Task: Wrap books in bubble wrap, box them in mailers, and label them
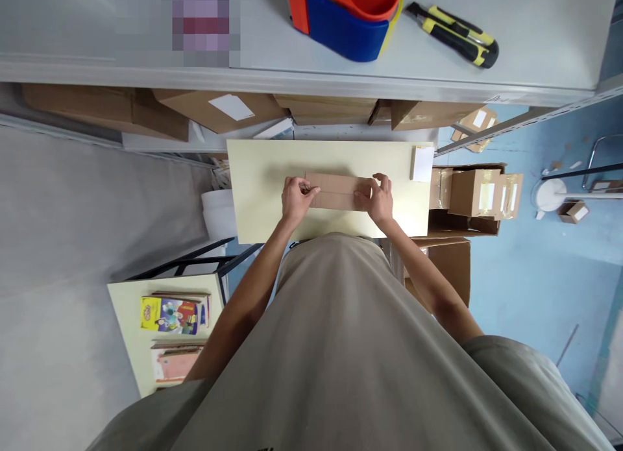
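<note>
A brown piece of cardboard (pixel 335 193) with a crease along its length is held over the pale yellow table (pixel 263 211). My left hand (pixel 296 198) grips its left end, thumb and fingers pinched together. At the other end, my right hand (pixel 379 196) is closed on the cardboard in the same way, its thumb on the near face. Whether the cardboard is a folded sheet or a flat box cannot be made out. A small white pad (pixel 422 163) lies at the table's right edge.
Above the table, a grey shelf (pixel 272 81) bears a utility knife (pixel 457 34) and a red and blue tape dispenser (pixel 348 19). Cardboard boxes (pixel 474 191) stand to the right. At lower left, a side table (pixel 129 315) carries books (pixel 170 315).
</note>
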A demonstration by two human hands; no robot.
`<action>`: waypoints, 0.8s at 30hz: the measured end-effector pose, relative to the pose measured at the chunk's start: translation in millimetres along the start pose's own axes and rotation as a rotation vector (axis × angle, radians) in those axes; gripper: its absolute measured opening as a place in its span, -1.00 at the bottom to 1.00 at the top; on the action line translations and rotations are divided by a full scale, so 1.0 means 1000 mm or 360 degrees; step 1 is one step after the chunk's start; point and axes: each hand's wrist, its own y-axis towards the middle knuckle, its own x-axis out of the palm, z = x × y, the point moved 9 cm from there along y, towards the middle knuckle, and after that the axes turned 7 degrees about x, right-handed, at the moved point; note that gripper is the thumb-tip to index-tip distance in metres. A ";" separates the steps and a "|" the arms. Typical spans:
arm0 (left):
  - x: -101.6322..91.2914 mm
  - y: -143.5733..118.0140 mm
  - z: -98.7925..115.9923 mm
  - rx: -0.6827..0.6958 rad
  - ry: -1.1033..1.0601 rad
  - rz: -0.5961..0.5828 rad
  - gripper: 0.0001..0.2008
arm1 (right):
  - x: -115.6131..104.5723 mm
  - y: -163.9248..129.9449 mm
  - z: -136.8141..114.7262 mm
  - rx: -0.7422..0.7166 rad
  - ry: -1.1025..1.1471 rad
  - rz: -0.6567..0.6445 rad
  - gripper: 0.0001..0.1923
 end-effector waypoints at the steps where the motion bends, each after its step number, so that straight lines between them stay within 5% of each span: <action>1: 0.001 0.004 -0.001 -0.0048 0.0027 -0.0013 -0.66 | 0.004 0.003 0.001 0.0065 0.0022 -0.0027 -0.64; 8: 0.014 0.031 -0.006 -0.0213 0.0152 -0.0187 -0.46 | 0.022 0.026 0.001 0.0322 0.0063 -0.0255 -0.60; 12: 0.008 0.040 0.005 0.0023 0.0028 -0.0207 -0.38 | 0.007 0.030 0.000 0.0197 0.0096 -0.0304 -0.54; 16: 0.002 0.041 0.022 0.0386 -0.0055 -0.0231 -0.53 | -0.005 0.031 -0.005 -0.0016 0.0137 -0.0258 -0.39; 24: 0.009 0.064 0.025 0.0410 -0.0082 -0.0226 -0.76 | 0.005 0.048 -0.017 0.0096 -0.0034 -0.0272 -0.67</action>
